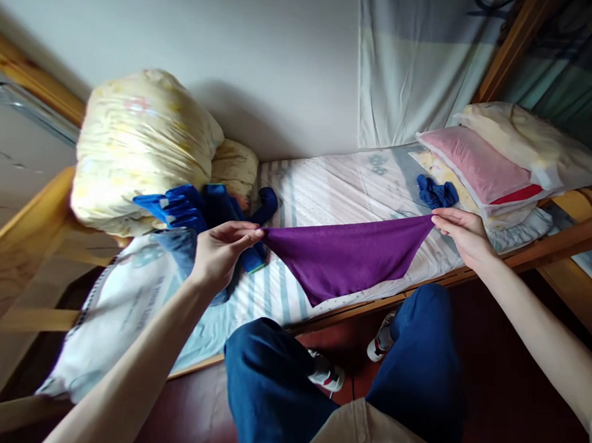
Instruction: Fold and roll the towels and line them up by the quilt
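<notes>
A purple cloth [348, 254] hangs stretched between my two hands above the near edge of the bed, its lower part drooping to a rough point. My left hand [222, 247] pinches its left corner between thumb and fingers. At the right corner, my right hand [459, 231] grips the fabric the same way. Blue garments [192, 206] lie in a pile just behind my left hand. A small bunched blue cloth [436, 191] rests on the bed beyond my right hand.
The striped bed sheet [322, 180] runs along the wall. A bulky yellow bundle [143, 154] stands at the left, with a white pillow [117, 311] nearer. Pink bedding [482, 165] is stacked at right. A wooden bed rail [563, 239] and a curtain [408, 69] flank it.
</notes>
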The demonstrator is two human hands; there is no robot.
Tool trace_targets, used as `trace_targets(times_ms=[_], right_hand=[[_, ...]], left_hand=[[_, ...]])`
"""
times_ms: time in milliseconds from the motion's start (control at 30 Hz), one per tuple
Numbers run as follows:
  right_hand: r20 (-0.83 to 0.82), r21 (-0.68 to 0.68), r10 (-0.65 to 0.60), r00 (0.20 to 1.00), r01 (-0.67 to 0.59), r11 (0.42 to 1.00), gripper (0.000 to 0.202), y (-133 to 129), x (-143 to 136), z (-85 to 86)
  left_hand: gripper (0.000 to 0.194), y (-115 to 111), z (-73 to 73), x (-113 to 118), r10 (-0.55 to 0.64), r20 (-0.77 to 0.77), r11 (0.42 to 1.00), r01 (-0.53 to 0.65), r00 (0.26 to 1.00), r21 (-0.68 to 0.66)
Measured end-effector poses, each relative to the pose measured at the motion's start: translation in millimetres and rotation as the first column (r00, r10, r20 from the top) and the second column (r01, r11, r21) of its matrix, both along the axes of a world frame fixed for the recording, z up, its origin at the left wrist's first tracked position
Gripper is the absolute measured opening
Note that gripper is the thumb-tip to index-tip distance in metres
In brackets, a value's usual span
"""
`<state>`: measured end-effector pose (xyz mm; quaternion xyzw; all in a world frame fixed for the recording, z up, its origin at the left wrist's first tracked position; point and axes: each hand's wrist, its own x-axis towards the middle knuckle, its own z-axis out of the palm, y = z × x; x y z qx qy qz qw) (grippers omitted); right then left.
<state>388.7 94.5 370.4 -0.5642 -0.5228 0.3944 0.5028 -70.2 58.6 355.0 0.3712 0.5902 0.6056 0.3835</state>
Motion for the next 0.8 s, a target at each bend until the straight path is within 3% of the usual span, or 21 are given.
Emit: trace_targets(times_ms=[200,300,400,500,600,700,800], right_hand=[[0.064,0.029,0.008,0.998,-0.01,1.0,0.04,77.5,-41.1,-42.4],[0.086,0.046,-0.002,0.996,-0.002,0.999,0.032,113.9,-64.0,-52.2],[0.099,0.116,-0.018,0.995,0.007,0.993,0.03,135.1,-76.0,-53.8],[0.117,0.186,-0.003,0.993,-0.019,0.982,0.033,136.7,-74.7,-59.8],[0.138,0.144,0.081,0.987,-0.101,0.984,0.035,120.8,-65.1,-81.3],[0.187,0.025,0.196,0.963,-0.204,0.979,0.037,96.0,-52.9,-119.8],[0.261,-0.151,0.324,0.909,-0.293,0.944,0.033,71.8,-44.3,-166.4]], left_hand=[[0.057,60.6,-37.2,-14.7,0.004,-0.075,0.988,-0.015,0.997,-0.151],[0.059,92.6,-47.8,-26.4,0.056,-0.16,0.996,-0.066,0.986,-0.057],[0.065,109.3,-52.9,-44.7,0.091,-0.219,0.991,-0.067,0.971,0.113],[0.075,103.6,-63.1,-64.2,0.071,-0.28,0.98,-0.014,0.958,0.201],[0.082,80.0,-88.0,-76.8,-0.03,-0.33,0.991,0.072,0.944,0.117],[0.082,49.4,-129.7,-76.7,-0.193,-0.336,0.981,0.175,0.922,-0.082],[0.073,19.4,-181.3,-62.2,-0.372,-0.31,0.885,0.234,0.875,-0.402]])
